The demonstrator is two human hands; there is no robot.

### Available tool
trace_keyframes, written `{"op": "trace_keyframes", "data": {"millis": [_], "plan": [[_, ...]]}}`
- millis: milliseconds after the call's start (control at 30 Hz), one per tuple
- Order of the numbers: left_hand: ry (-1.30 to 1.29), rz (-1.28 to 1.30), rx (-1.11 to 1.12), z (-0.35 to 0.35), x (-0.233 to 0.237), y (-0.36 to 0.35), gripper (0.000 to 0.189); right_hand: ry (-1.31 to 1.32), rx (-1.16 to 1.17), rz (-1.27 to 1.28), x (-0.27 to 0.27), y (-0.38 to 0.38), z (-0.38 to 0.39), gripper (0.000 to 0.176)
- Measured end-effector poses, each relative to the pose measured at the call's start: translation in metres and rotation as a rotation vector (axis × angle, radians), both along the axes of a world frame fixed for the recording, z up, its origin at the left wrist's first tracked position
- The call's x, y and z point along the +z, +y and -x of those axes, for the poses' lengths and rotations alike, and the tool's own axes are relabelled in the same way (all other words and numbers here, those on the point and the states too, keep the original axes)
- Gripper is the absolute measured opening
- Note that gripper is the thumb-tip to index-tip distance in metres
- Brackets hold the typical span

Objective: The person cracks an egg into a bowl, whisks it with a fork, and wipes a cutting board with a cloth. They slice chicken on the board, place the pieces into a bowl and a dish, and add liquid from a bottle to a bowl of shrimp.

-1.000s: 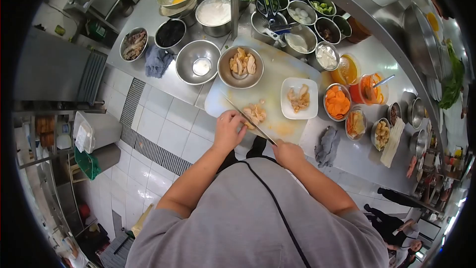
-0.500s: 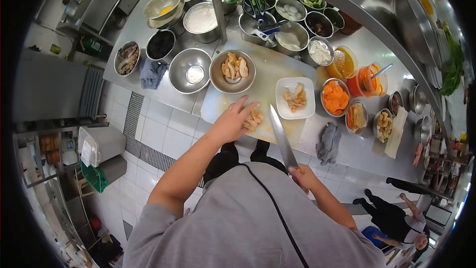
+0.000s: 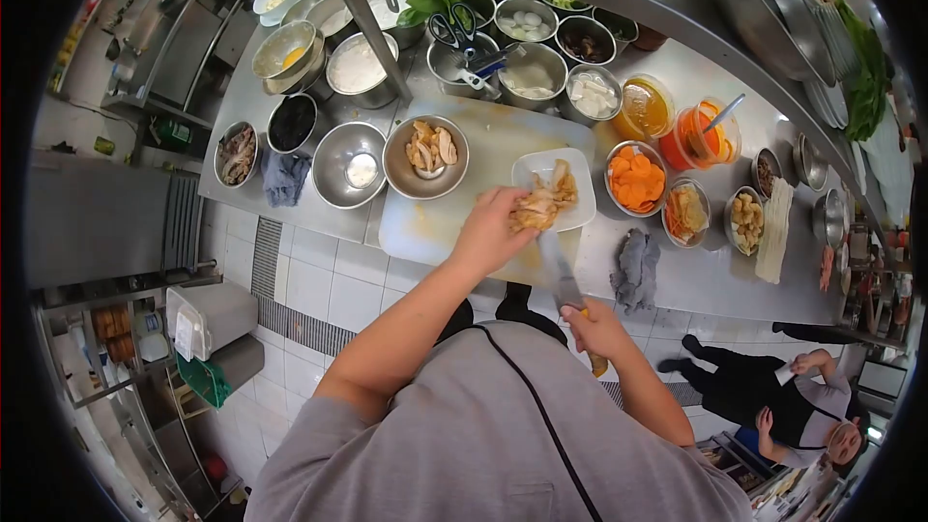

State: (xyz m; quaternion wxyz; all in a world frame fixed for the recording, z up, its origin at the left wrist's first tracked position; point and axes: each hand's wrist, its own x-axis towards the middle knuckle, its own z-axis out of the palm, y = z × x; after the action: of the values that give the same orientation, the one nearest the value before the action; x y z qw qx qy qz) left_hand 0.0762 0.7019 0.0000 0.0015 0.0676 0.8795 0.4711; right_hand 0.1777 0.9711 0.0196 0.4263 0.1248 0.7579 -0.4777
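My left hand [image 3: 493, 230] is closed around some sliced chicken [image 3: 528, 217] at the near left side of a white square dish [image 3: 582, 215]. More chicken pieces [image 3: 562, 180] lie in that dish. My right hand [image 3: 597, 329] grips the handle of a large kitchen knife [image 3: 561, 275], its blade angled up toward the dish and its tip hidden by the chicken and my hand. Beneath them is a pale cutting board [image 3: 425, 230]. On its far left part stands a steel bowl [image 3: 398, 177] with larger chicken pieces [image 3: 431, 146] in it.
Left of the board are a nearly bare steel bowl [image 3: 331, 166] and a grey cloth [image 3: 285, 180]. To the right stand sliced carrots [image 3: 635, 180], sauce tubs [image 3: 698, 135] and another cloth [image 3: 635, 269]. A steel shelf [image 3: 541, 2] overhangs the back. A co-worker [image 3: 773, 396] stands at right.
My left hand has lifted the sliced chicken from the board and carried it right to the white dish. The knife has shifted slightly, still in my right hand. The camera view has turned slightly.
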Motion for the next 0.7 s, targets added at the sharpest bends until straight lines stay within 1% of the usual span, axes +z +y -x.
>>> {"op": "trace_keyframes", "data": {"millis": [33,100,133,167,200,233,267,300,333,367,400,467,500,567,600,633,667,700], "plan": [[0.021,-0.045,-0.011,0.008,0.006,0.008,0.058,0.001,-0.001,0.001,0.002,0.004,0.001,0.035],[0.043,-0.09,-0.025,0.015,0.007,0.015,0.057,0.5,0.125,-0.414,0.003,0.015,0.003,0.038],[0.078,-0.027,0.053,0.017,0.005,0.014,0.055,0.555,0.102,-0.516,-0.003,0.022,0.005,0.039],[0.115,0.035,0.128,0.019,0.002,0.013,0.053,0.555,0.095,-0.517,-0.007,0.029,0.006,0.039],[0.116,0.034,0.119,0.015,-0.007,0.006,0.053,0.6,0.082,-0.588,-0.012,0.038,0.007,0.037],[0.051,0.096,0.108,0.007,-0.019,-0.005,0.054,0.642,0.068,-0.659,-0.017,0.047,0.007,0.036],[-0.015,0.158,0.098,-0.004,-0.032,-0.015,0.056,0.674,0.041,-0.642,-0.024,0.054,0.004,0.033],[-0.018,0.161,0.087,-0.017,-0.042,-0.02,0.056,0.667,0.031,-0.644,-0.021,0.058,-0.001,0.033],[0.051,0.239,0.05,-0.032,-0.051,-0.024,0.054,0.679,0.05,-0.603,-0.016,0.062,-0.005,0.033],[0.122,0.317,0.015,-0.037,-0.047,-0.024,0.053,0.695,0.071,-0.562,-0.014,0.064,-0.009,0.033],[0.123,0.321,0.01,-0.038,-0.045,-0.022,0.053,0.693,0.065,-0.56,-0.018,0.069,-0.015,0.033],[0.149,0.344,-0.161,-0.042,-0.037,-0.02,0.037,0.733,0.096,-0.36,-0.029,0.082,-0.037,0.036],[0.146,0.348,-0.156,-0.043,-0.048,-0.021,0.037,0.732,0.1,-0.354,-0.027,0.086,-0.043,0.036],[0.077,0.349,-0.219,-0.039,-0.075,-0.024,0.02,0.53,0.219,-0.324,-0.022,0.092,-0.051,0.037],[0.079,0.353,-0.213,-0.038,-0.073,-0.024,0.02,0.516,0.234,-0.323,-0.026,0.096,-0.055,0.035],[0.062,0.357,-0.194,-0.038,-0.071,-0.024,0.015,0.52,0.239,-0.318,-0.031,0.101,-0.06,0.035],[0.047,0.359,-0.174,-0.036,-0.067,-0.023,0.01,0.554,0.268,-0.328,-0.032,0.103,-0.061,0.034],[0.05,0.363,-0.169,-0.033,-0.063,-0.023,0.01,0.59,0.294,-0.338,-0.034,0.105,-0.061,0.032]]}}
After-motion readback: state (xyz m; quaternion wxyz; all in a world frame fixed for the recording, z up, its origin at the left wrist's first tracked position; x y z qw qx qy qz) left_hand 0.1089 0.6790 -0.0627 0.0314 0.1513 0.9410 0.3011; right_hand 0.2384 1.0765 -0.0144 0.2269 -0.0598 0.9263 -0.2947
